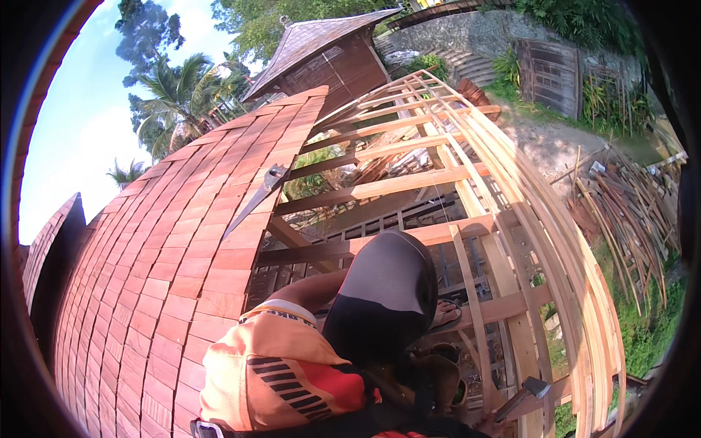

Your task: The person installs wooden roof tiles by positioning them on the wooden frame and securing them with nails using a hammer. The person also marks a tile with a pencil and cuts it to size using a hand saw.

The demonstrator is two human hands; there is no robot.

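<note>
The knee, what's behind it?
The left forearm and a beam run behind the knee. Part of the beam is covered, and the left hand can't be seen.

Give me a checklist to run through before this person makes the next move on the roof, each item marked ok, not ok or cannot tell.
1. Tool in hand: ok. The right hand is on the handle of the hatchet-like tool, at the lower edge.
2. Left hand secure: cannot tell. It is hidden behind the raised knee.
3. Saw clear of the edge: not ok. It lies on the shingles with its handle close to their open edge.
4. Surface beside the shingles closed: not ok. Wide gaps show between the rafters.
5. Footing firm: cannot tell. A sandalled foot shows beyond the knee, its support partly hidden.
</note>
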